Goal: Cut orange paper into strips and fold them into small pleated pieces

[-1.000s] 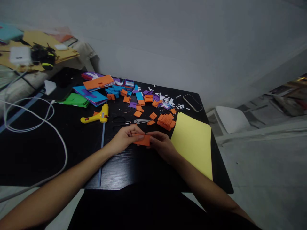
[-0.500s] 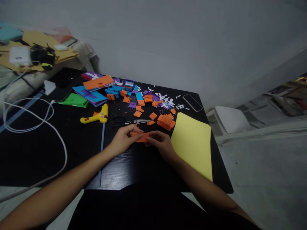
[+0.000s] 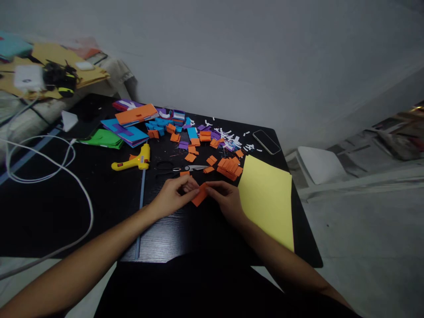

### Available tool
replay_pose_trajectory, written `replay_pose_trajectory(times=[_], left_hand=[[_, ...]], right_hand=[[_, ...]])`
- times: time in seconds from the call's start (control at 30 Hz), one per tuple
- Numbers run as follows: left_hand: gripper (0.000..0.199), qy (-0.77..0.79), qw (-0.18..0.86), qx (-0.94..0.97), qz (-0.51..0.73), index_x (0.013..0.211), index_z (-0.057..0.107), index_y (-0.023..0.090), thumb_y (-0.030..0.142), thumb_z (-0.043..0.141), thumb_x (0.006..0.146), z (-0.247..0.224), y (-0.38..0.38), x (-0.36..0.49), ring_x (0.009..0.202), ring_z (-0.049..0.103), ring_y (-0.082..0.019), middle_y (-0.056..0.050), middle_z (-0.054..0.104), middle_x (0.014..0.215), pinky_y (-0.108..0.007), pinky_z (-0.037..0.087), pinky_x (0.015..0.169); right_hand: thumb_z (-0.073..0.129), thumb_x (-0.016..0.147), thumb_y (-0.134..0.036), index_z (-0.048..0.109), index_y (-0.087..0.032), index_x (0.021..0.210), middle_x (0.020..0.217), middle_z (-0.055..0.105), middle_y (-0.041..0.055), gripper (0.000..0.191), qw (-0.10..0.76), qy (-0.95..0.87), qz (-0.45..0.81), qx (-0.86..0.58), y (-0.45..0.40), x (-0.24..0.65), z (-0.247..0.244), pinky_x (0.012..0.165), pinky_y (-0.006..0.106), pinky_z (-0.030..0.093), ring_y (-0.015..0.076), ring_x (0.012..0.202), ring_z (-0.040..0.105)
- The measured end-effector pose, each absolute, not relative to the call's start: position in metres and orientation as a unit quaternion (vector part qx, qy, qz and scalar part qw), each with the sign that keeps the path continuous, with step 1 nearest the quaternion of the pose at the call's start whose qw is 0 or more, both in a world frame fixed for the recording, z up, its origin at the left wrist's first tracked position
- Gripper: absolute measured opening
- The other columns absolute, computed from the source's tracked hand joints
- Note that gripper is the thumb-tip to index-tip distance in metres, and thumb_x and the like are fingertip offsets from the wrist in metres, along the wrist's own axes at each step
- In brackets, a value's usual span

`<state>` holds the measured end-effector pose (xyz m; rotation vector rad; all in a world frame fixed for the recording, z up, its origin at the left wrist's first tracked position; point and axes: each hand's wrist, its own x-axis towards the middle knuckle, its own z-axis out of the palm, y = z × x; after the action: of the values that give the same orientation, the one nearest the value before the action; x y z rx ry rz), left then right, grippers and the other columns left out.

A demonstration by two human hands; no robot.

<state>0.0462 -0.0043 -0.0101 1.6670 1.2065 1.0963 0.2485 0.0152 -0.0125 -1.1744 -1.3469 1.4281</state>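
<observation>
A small piece of orange paper (image 3: 199, 196) is pinched between my two hands, low over the black table (image 3: 165, 240). My left hand (image 3: 175, 194) grips its left side between thumb and fingers. At its upper right edge, the thumb and fingertips of my right hand (image 3: 227, 198) are closed on it. The paper stands tilted, with one corner pointing down. Just beyond my left hand lies another orange piece (image 3: 185, 174), partly hidden. Scissors (image 3: 195, 168) and dark-handled pliers (image 3: 168, 169) rest behind my hands. A pile of folded orange pieces (image 3: 229, 167) sits beyond my right hand.
Yellow sheets (image 3: 266, 198) lie at the right, a phone (image 3: 266, 141) behind them. A yellow glue gun (image 3: 134, 161) is at the left, near a white cable (image 3: 82, 190). Purple, blue and white scraps (image 3: 228, 139) spread along the back beside coloured folded paper (image 3: 137, 115).
The orange paper has turned from lying level to a slant, its lower corner now pointing down. My right fingers have moved onto its upper edge.
</observation>
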Motion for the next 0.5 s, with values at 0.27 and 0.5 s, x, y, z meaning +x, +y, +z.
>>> replay_pose_trajectory(times=[0.27,0.5], left_hand=[[0.017,0.47,0.434,0.643,0.421,0.092,0.074,0.018,0.035,0.069,0.092,-0.0103,-0.0038,0.0462,0.06,0.06,-0.011,0.0,0.07,0.071,-0.02,0.047,0.056],[0.017,0.481,0.464,0.585,0.46,0.09,0.069,0.016,0.034,0.072,0.087,-0.0081,-0.0024,0.0481,0.06,0.059,-0.011,0.001,0.068,0.072,-0.021,0.045,0.056]], right_hand=[[0.082,0.079,-0.036,0.08,-0.025,0.095,0.098,0.081,0.0037,0.02,0.408,-0.557,0.567,-0.449,0.0127,0.2475,-0.0132,0.092,0.041,0.059,0.0246,0.096,0.075],[0.088,0.071,-0.038,0.074,-0.022,0.095,0.091,0.078,0.0027,0.033,0.405,-0.518,0.605,-0.449,0.0145,0.2464,-0.0211,0.086,0.038,0.06,0.0212,0.087,0.075]])
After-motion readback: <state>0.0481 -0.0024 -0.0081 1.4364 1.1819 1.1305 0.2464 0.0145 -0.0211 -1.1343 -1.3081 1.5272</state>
